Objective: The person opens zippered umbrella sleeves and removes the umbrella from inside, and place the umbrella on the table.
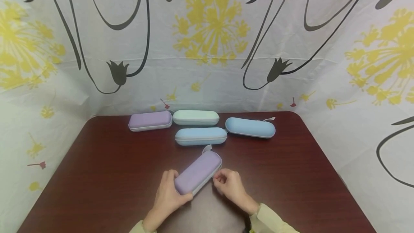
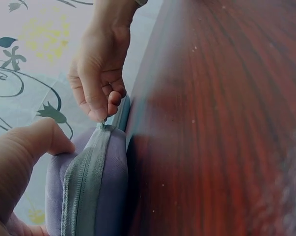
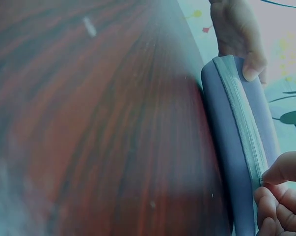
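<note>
Lower centre: left hand (image 1: 169, 197) fingers are grasping a purple case (image 1: 198, 172); right hand (image 1: 232, 187) fingers are pinching its zip pull (image 2: 103, 125). The visible zip (image 3: 242, 105) is lying closed, the remainder escaping view.

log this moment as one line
left hand: grips purple oblong fabric zip case; right hand: pinches its silver zip pull; behind: purple oblong case, mint oblong case, two blue oblong cases

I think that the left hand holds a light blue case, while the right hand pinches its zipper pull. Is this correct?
Only the colour is wrong: the head view shows that the left hand holds a purple case, not a light blue one. The right hand does pinch its zipper pull.
</note>
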Available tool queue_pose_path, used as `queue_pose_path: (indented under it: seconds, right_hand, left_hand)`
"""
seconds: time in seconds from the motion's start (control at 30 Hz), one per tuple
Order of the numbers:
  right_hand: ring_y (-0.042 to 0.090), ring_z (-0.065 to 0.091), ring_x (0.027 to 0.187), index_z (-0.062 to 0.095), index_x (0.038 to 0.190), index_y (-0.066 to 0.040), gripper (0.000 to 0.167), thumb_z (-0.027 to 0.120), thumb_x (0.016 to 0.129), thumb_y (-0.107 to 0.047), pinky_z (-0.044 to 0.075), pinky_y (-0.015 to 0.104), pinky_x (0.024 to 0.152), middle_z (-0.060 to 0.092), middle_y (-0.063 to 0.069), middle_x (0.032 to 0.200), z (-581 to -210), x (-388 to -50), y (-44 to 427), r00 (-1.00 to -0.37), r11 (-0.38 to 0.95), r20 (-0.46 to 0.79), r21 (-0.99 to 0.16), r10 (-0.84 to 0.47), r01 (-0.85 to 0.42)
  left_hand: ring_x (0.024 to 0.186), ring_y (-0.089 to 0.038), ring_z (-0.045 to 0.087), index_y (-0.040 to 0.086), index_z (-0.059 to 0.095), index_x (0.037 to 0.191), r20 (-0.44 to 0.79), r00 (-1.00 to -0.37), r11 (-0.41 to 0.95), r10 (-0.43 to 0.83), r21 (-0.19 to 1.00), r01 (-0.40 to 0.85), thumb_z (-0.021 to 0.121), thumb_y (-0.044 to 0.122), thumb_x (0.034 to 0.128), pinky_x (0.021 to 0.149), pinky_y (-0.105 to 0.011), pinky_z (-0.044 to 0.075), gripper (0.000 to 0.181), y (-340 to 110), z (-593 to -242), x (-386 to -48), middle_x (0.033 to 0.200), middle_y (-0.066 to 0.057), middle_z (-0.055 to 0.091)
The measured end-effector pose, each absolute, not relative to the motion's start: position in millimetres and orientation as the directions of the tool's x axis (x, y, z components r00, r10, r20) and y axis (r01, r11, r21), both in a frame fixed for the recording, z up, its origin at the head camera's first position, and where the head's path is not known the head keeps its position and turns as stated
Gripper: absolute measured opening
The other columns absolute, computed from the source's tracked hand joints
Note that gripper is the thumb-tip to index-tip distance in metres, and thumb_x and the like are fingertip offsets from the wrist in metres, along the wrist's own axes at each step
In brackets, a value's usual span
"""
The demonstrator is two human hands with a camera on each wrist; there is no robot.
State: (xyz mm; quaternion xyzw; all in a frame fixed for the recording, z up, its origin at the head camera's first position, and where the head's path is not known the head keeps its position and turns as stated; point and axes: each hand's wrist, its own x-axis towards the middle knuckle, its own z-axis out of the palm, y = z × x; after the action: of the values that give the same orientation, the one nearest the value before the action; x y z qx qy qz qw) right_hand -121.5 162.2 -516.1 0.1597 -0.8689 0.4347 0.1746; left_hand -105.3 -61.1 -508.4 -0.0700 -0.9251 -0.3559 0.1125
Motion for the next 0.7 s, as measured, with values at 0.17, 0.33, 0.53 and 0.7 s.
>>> queue_pose_path:
  seconds: [0.17,0.33,0.53,0.7]
  right_hand:
    - [-0.005,0.045,0.049,0.064,0.068,-0.011,0.017,0.071,0.066,0.005,0.039,0.012,0.044,0.054,-0.01,0.055,-514.5,-118.3,156.9,-0.894,0.545,0.42,-0.718,-0.156,-0.433]
    - [-0.005,0.045,0.048,0.064,0.069,-0.01,0.016,0.07,0.067,0.005,0.039,0.011,0.044,0.055,-0.009,0.055,-514.3,-115.6,152.6,-0.898,0.525,0.406,-0.733,-0.173,-0.432]
    - [-0.006,0.045,0.048,0.063,0.069,-0.01,0.019,0.069,0.066,0.007,0.039,0.011,0.043,0.055,-0.008,0.056,-514.6,-112.3,149.0,-0.892,0.501,0.405,-0.74,-0.2,-0.449]
    - [-0.008,0.043,0.046,0.063,0.07,-0.01,0.018,0.068,0.068,0.007,0.038,0.012,0.039,0.054,-0.008,0.057,-514.3,-109.0,146.5,-0.887,0.471,0.393,-0.751,-0.243,-0.462]
  left_hand:
    - [0.067,-0.015,0.045,0.007,0.048,0.098,0.224,-0.973,0.761,0.05,0.623,0.182,0.08,0.033,0.0478,0.051,-0.027,0.039,0.065,-59.1,-505.9,-104.0,0.089,-0.004,0.044]
    - [0.067,-0.014,0.045,0.007,0.048,0.099,0.207,-0.976,0.774,0.059,0.609,0.176,0.079,0.035,0.0482,0.05,-0.027,0.039,0.065,-57.0,-504.7,-103.8,0.088,-0.004,0.044]
    - [0.063,-0.014,0.044,0.009,0.049,0.099,0.181,-0.982,0.783,0.059,0.602,0.158,0.079,0.037,0.0486,0.049,-0.027,0.037,0.065,-54.3,-503.9,-102.9,0.087,-0.004,0.043]
    - [0.058,-0.012,0.042,0.01,0.049,0.098,0.188,-0.98,0.788,0.071,0.591,0.171,0.078,0.039,0.049,0.047,-0.026,0.036,0.064,-51.0,-501.3,-101.8,0.085,-0.003,0.043]
